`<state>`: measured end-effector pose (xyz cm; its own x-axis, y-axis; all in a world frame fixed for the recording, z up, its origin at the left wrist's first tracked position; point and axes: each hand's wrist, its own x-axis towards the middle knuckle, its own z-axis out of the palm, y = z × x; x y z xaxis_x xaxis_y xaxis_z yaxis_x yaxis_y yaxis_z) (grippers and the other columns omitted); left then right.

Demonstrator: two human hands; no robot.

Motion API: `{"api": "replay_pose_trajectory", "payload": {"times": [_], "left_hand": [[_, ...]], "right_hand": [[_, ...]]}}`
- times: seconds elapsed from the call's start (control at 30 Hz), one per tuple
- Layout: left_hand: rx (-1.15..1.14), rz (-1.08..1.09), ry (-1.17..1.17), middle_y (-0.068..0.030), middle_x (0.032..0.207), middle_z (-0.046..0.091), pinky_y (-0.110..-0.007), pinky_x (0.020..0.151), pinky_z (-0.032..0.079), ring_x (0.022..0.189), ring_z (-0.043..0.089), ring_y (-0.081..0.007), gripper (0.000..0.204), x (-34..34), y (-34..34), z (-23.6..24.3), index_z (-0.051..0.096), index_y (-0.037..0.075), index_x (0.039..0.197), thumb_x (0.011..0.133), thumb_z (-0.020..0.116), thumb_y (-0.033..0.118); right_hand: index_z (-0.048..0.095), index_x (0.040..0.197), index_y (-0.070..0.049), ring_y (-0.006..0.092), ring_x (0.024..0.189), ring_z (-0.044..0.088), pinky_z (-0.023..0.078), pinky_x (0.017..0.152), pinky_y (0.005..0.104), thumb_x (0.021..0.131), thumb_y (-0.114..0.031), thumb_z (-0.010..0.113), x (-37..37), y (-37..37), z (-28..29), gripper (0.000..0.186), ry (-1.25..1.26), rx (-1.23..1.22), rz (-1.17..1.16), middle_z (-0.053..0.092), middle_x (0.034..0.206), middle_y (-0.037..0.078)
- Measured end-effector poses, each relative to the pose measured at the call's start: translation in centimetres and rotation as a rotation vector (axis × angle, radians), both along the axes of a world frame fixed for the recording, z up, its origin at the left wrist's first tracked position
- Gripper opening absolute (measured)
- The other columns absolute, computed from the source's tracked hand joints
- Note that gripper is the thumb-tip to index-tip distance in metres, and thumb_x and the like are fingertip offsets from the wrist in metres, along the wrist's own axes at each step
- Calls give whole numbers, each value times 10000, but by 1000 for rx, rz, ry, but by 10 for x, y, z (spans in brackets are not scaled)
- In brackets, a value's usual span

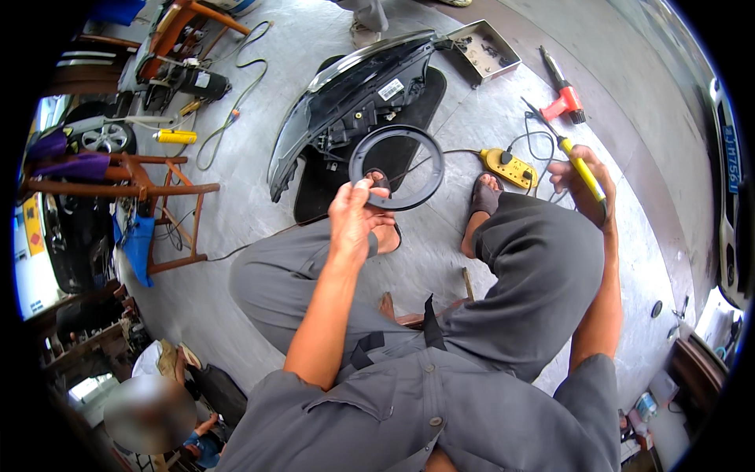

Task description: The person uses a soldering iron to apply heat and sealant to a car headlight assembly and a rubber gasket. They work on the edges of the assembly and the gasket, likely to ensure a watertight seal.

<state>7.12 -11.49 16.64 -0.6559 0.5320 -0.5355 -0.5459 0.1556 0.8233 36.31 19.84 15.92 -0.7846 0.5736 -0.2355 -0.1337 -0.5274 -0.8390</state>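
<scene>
My left hand (351,220) pinches a black plastic ring (435,161) by its lower left edge, holding it over my left foot. On the right, my right hand (598,165) is wrapped round a yellow soldering iron (576,157), its long metal tip pointing up and left. Beyond the ring a headlight assembly (338,98) with a clear lens lies on a black pad (321,206). A yellow power strip (510,168) with cords rests on the floor between the ring and the iron.
A red heat gun (564,104) and a metal tray (495,71) of small parts lie ahead right. Wooden stools (185,189), cords and a compressor-like motor (200,81) stand left. Another person (206,444) is at lower left. Cars show at both sides.
</scene>
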Motion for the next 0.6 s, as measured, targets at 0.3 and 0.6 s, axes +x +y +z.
{"api": "replay_pose_trajectory", "payload": {"times": [0.3,0.6], "left_hand": [[-95,-92,-203,-183,1104,670,-396,669,627,804,723,-301,244,-2,108,-126,496,4,1109,1057,537,239],[-125,-217,-111,-201,1139,661,-388,684,632,829,741,-327,226,-15,177,-225,480,-10,1093,1053,540,205]], "right_hand": [[425,1242,-110,276,949,712,535,846,364,981,-282,669,-17,-17,-22,397,81,133,-184,743,1087,212],[462,1460,3,188,695,613,513,712,341,1075,-588,337,-43,18,-74,716,105,135,-294,678,738,74]]}}
